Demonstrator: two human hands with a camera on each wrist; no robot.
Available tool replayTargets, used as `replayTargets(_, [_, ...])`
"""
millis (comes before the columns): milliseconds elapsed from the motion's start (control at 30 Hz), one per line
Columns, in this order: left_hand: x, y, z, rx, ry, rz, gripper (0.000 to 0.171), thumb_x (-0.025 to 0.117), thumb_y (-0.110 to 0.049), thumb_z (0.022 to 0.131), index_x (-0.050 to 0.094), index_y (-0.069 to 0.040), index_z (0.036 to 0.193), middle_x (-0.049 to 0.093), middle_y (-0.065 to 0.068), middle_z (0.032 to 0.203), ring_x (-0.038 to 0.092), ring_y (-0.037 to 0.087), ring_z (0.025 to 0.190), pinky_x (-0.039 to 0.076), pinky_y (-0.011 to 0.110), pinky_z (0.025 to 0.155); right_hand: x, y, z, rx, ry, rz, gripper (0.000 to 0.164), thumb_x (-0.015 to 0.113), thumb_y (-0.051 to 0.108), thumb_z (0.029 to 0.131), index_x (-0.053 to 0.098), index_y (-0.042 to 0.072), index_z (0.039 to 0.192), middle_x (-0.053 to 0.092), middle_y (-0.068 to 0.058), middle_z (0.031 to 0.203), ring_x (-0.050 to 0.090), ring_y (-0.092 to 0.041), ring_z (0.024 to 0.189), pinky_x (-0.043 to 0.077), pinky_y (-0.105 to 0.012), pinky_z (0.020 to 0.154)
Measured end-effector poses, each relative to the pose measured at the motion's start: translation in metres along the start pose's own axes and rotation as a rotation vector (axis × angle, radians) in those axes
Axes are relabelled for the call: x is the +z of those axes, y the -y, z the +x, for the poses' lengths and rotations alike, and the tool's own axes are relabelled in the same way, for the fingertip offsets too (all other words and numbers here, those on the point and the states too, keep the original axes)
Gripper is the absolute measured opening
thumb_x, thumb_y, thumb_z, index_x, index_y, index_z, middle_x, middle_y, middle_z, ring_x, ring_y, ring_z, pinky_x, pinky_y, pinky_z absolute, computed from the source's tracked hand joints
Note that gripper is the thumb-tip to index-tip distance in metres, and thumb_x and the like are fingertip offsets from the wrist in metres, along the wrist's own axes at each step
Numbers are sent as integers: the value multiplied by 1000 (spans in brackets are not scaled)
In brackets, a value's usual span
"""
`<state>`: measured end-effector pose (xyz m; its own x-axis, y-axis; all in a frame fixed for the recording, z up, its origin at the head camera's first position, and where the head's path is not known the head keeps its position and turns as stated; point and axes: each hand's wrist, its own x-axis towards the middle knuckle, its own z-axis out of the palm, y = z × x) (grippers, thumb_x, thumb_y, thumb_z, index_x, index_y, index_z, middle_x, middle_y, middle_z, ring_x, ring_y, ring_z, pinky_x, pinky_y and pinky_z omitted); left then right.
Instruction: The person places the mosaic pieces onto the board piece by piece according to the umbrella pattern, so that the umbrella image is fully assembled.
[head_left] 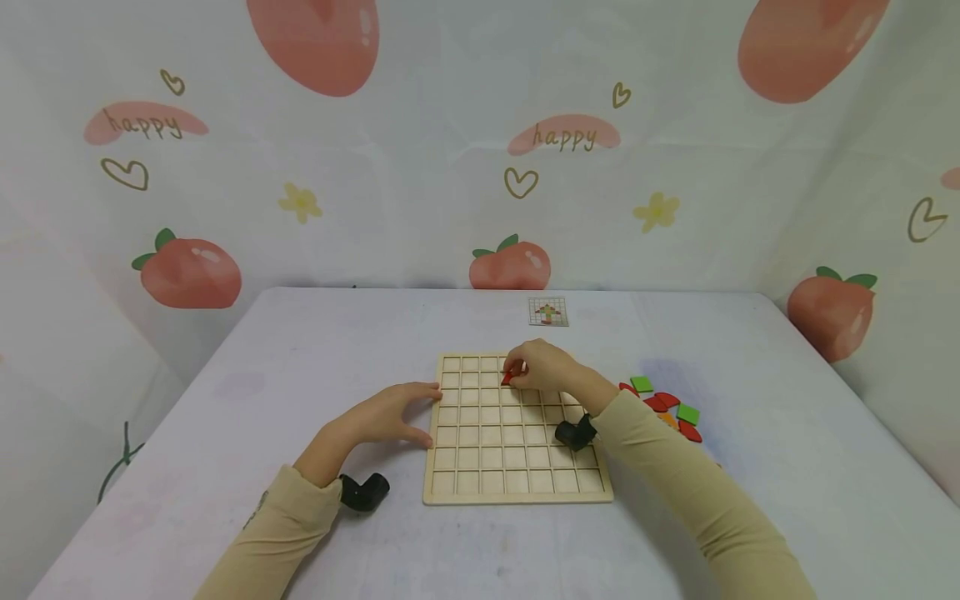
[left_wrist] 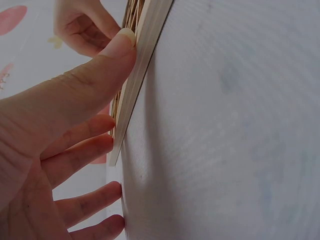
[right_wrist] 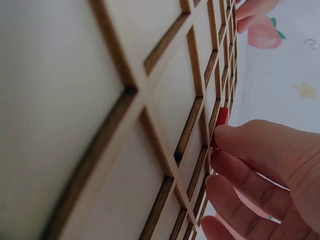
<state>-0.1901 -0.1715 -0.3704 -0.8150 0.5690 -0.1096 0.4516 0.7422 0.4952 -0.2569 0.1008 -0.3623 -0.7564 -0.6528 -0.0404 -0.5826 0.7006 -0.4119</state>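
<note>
A wooden grid board (head_left: 491, 458) with rows of square recesses lies flat on the table. My right hand (head_left: 546, 365) is over its far part and pinches a small red tile (head_left: 506, 378) between thumb and fingers. In the right wrist view that red tile (right_wrist: 222, 116) stands at a grid cell, partly covered by the thumb. At the board's left edge, my left hand (head_left: 390, 414) is spread, its fingertips and thumb touching the rim. The left wrist view shows the left thumb (left_wrist: 107, 55) on the wooden rim (left_wrist: 142, 65), fingers straight.
Right of the board lies a loose group of tiles: green squares (head_left: 687, 414), red curved pieces (head_left: 666, 401) and an orange one (head_left: 667, 420). A small pattern card (head_left: 548, 312) lies behind the board. Black wrist cameras (head_left: 364, 492) extend from both sleeves.
</note>
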Motion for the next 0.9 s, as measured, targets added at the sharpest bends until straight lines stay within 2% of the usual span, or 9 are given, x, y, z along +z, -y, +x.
replayTargets(600, [0, 1, -1, 23, -7, 6, 68, 80, -27, 72, 53, 0, 128, 45, 20, 141, 39, 39, 132, 33, 52, 111, 3, -3, 0, -21, -34, 15, 13, 68, 10, 83, 70, 4, 95, 69, -4, 83, 61, -12, 74, 52, -21, 68])
replayTargets(900, [0, 0, -1, 10, -2, -5, 68, 79, -27, 72, 52, -1, 129, 45, 20, 142, 38, 40, 133, 32, 53, 111, 4, -3, -1, -9, -32, 26, 14, 67, 10, 83, 70, 5, 96, 70, -4, 85, 61, -11, 76, 52, -21, 70])
